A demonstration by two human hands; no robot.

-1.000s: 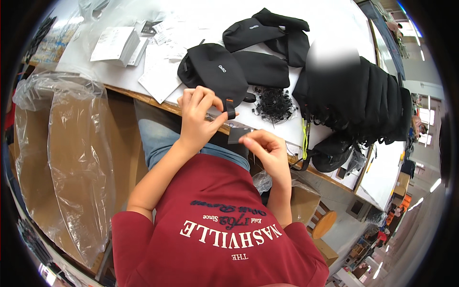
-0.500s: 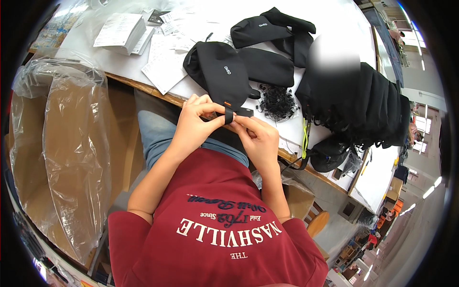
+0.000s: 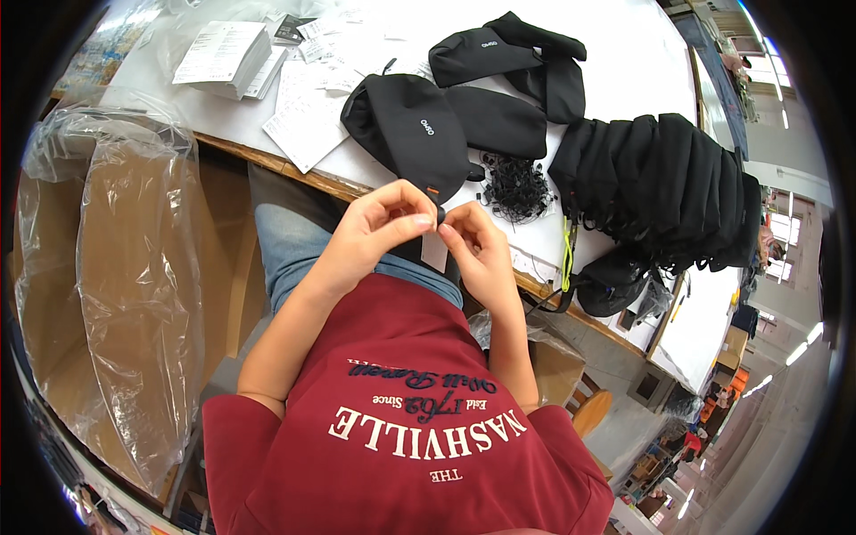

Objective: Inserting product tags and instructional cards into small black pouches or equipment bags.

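Note:
At the table's near edge, my left hand [image 3: 385,225] and my right hand [image 3: 477,242] meet with fingertips pinched close together. Between them shows the end of a black strap [image 3: 440,214] on a black pouch-like bag [image 3: 415,129]. Both hands are closed on this strap; the fingers hide most of it. Just below the fingertips hangs a small white tag [image 3: 434,253], and how it is fastened cannot be made out. An orange tab [image 3: 432,190] sits on the bag just beyond my fingers.
More black bags [image 3: 486,58] lie farther back, and a row of them [image 3: 660,187] stands at the right. Small black fasteners [image 3: 517,189] form a pile. Paper stacks [image 3: 223,55] lie at far left, above a plastic-lined carton [image 3: 134,285]. The wooden table edge [image 3: 267,163] runs before me.
The strap loop is now mostly hidden between my fingertips. The dark tag beside my right fingers is gone from there, and a white tag hangs below. My right hand has shifted slightly left.

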